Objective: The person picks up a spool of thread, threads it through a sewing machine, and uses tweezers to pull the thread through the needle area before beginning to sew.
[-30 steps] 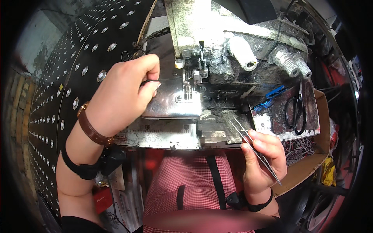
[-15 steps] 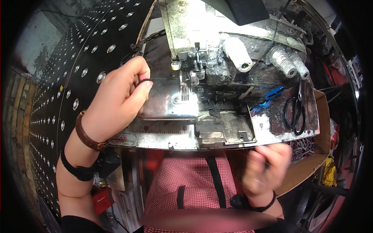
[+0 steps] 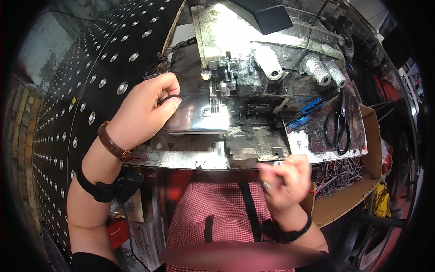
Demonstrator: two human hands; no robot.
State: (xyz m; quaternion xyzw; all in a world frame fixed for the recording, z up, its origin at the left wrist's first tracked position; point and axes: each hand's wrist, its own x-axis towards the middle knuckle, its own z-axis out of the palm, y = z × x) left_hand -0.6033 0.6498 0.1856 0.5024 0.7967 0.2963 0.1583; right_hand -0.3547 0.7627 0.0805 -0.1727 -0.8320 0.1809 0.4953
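My left hand (image 3: 152, 102) is closed in a pinch on a thin black strip (image 3: 168, 98), of which only a short piece shows between thumb and fingers. It is held just left of the shiny metal plate (image 3: 188, 119) of a lint-covered sewing machine (image 3: 253, 63). The machine's presser foot and needle area (image 3: 225, 86) lies to the right of that hand. In front of the table edge, my right hand (image 3: 287, 183) has its fingers curled together and somewhat blurred. What it holds, if anything, I cannot make out.
Black-handled scissors (image 3: 337, 131) and a blue tool (image 3: 308, 111) lie on the right of the table. A cardboard box (image 3: 349, 204) of thread scraps (image 3: 337, 177) stands at its right edge. A black panel with metal studs (image 3: 93, 118) is on the left.
My right hand has moved left along the table's front edge. The left hand keeps its pinch on the strip, shifted slightly. The whole view has turned a little.
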